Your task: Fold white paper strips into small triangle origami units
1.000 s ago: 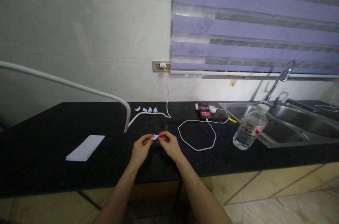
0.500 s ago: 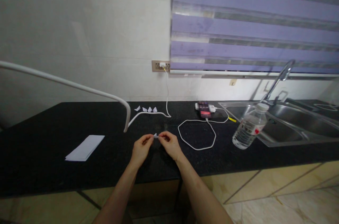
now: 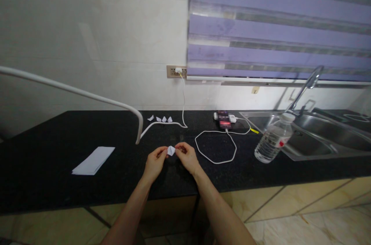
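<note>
Between my two hands is a small folded piece of white paper point(image 3: 171, 150), held just above the black countertop. My left hand point(image 3: 155, 163) pinches its left corner between thumb and fingers. On the opposite side, my right hand point(image 3: 187, 157) grips the right corner the same way. The paper's face is turned toward me, with a crease visible across it. Farther back, several small folded white papers point(image 3: 164, 119) stand in a row. A stack of white paper sheets point(image 3: 93, 161) lies flat to the left of my hands.
A white cable point(image 3: 216, 163) loops on the black countertop point(image 3: 124, 187), right of my hands, near a phone-like device point(image 3: 223, 119). A clear water bottle point(image 3: 274, 138) stands beside the steel sink point(image 3: 314, 146). A thick white bent rod point(image 3: 87, 93) crosses the left side.
The small folded paper has gone from nearly edge-on to showing its broad face, and my fingertips are slightly farther apart. Both hands still hold it in about the same place.
</note>
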The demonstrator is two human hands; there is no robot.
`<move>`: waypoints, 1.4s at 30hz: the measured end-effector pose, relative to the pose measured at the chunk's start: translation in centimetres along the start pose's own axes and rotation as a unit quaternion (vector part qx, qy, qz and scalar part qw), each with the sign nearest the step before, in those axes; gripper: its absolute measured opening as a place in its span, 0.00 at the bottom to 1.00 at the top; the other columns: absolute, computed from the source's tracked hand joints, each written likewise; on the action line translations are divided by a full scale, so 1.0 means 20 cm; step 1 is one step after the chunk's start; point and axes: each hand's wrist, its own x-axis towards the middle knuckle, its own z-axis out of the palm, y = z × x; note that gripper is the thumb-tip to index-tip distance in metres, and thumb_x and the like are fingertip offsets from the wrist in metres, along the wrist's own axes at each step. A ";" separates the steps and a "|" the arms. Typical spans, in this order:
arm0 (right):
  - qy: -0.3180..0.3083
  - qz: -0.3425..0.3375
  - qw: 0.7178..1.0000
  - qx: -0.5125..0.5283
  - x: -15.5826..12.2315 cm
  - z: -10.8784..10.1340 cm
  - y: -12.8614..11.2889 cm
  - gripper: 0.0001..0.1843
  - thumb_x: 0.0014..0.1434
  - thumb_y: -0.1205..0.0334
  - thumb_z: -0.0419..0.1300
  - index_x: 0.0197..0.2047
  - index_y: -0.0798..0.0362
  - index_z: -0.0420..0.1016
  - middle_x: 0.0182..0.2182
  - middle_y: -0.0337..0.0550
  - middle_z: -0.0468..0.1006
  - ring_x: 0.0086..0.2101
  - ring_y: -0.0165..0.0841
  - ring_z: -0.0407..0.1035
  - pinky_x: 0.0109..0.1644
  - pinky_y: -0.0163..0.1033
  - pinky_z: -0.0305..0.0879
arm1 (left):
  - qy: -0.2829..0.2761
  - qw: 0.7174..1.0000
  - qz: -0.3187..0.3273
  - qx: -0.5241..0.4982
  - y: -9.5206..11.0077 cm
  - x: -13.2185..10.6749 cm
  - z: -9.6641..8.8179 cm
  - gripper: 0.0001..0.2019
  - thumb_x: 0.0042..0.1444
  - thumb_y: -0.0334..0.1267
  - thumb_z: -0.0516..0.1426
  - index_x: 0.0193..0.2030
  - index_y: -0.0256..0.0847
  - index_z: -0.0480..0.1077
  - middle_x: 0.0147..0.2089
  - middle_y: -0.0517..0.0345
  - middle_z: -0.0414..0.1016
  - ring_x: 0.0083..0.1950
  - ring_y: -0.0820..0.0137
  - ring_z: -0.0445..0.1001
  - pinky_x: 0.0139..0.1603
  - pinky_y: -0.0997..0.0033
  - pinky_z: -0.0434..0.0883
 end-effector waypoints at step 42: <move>-0.029 -0.049 0.997 -0.053 -0.01 0.01 0.01 0.10 0.47 0.67 0.56 0.35 0.55 0.72 0.27 0.39 0.70 0.26 0.26 0.64 0.30 0.31 0.61 | -0.033 0.997 0.004 -0.063 -0.01 -0.01 0.03 0.19 0.42 0.37 0.57 0.43 0.35 0.66 0.30 0.57 0.75 0.35 0.69 0.74 0.43 0.66 0.69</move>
